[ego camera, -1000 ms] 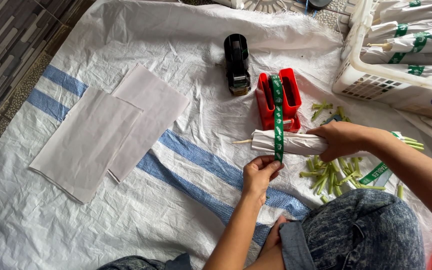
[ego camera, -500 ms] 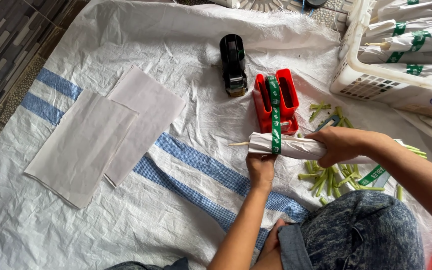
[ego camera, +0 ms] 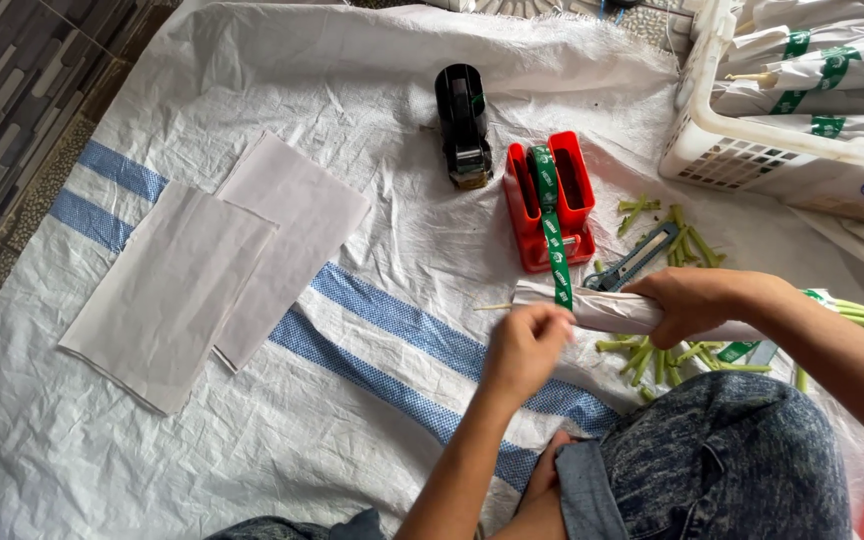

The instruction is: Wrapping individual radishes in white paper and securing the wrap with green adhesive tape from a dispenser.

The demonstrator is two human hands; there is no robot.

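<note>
Now the person is sitting on a white sack (ego camera: 252, 470) with blue stripes, spread on the floor. The right hand (ego camera: 697, 300) is gripping a paper roll (ego camera: 602, 308), the fingers wrapped around it, holding it just above the sack, in front of the knee. The left hand (ego camera: 525, 345) is pinching the end of a green tape (ego camera: 552, 225) with the fingers pressed together, and the tape is running from a red dispenser (ego camera: 550, 200) over the roll. A black dispenser (ego camera: 464, 125) is standing just beside the red one. Two paper sheets (ego camera: 212, 270) are lying on the left, overlapping. Green stem pieces (ego camera: 667, 225) and a cutter (ego camera: 637, 260) are lying near the roll. A white basket (ego camera: 752, 160) at the top right is holding more wrapped rolls.
</note>
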